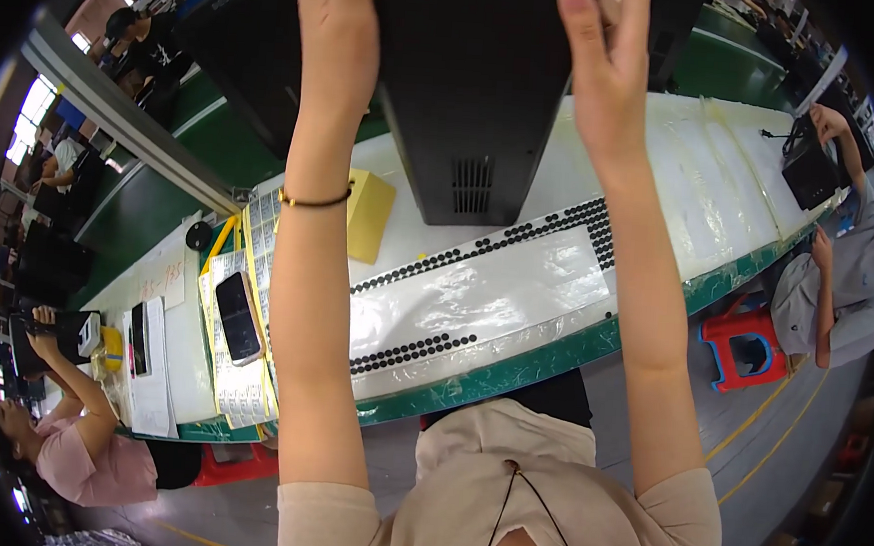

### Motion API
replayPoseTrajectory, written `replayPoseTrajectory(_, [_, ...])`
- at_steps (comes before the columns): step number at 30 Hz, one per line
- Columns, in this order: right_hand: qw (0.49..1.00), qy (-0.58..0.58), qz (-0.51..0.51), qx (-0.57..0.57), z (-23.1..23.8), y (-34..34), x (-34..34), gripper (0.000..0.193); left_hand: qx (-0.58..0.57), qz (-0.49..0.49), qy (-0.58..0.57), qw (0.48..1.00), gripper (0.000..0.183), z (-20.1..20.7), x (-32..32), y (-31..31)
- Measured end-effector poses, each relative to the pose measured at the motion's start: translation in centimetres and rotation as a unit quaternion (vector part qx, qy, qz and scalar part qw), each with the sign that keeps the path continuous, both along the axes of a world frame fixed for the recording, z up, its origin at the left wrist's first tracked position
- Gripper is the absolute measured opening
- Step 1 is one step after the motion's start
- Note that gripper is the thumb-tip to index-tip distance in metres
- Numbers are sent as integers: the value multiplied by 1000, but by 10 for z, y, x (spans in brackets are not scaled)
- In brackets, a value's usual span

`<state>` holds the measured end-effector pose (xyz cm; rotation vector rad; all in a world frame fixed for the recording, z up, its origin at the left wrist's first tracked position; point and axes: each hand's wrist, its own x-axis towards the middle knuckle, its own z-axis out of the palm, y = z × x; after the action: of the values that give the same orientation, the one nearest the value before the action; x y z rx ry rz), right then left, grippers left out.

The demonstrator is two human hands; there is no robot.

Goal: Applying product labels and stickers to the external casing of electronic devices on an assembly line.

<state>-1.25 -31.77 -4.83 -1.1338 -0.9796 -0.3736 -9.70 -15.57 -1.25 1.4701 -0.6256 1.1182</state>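
Note:
A large black case (472, 105) with a grille of vent slots stands tilted over the table in front of me, its upper part cut off by the top of the view. My left hand (338, 17) is against its left side, fingertips running out of view. On the opposite side, my right hand (608, 63) has its thumb by the case's edge and its fingers curled round. Below the case, rows of small black round pads (422, 350) lie along a white sheet (496, 287).
Left of my arm are a yellow block (369, 214), label sheets (241, 401) and a phone (238, 318). One co-worker (97, 432) sits at the left; another (838, 268) handles a black device (811, 176) at the right. A red stool (745, 347) stands beyond the table edge.

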Motion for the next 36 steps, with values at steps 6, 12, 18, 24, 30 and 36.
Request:
replayPoseTrajectory(6, [928, -266, -263, 4, -49, -33, -16, 35, 82, 369, 16, 926, 38, -7, -40, -32])
replayPoseTrajectory(12, [914, -250, 16, -319, -151, -70, -86, 17, 345, 423, 126, 828, 31, -112, -114, -66])
replayPoseTrajectory(18, [874, -232, 66, -421, -196, -83, -123, 14, 295, 287, 424, 807, 26, -207, -173, -85])
replayPoseTrajectory(24, [877, -234, 53, -416, -203, -80, -128, 12, 294, 344, 427, 783, 26, -220, -191, -115])
replayPoseTrajectory(30, [867, -229, 51, -440, -200, -78, -131, 13, 278, 358, 421, 786, 25, -226, -187, -117])
replayPoseTrajectory(36, [874, -196, 60, -441, -202, -77, -131, 14, 247, 340, 441, 793, 24, -223, -182, -112])
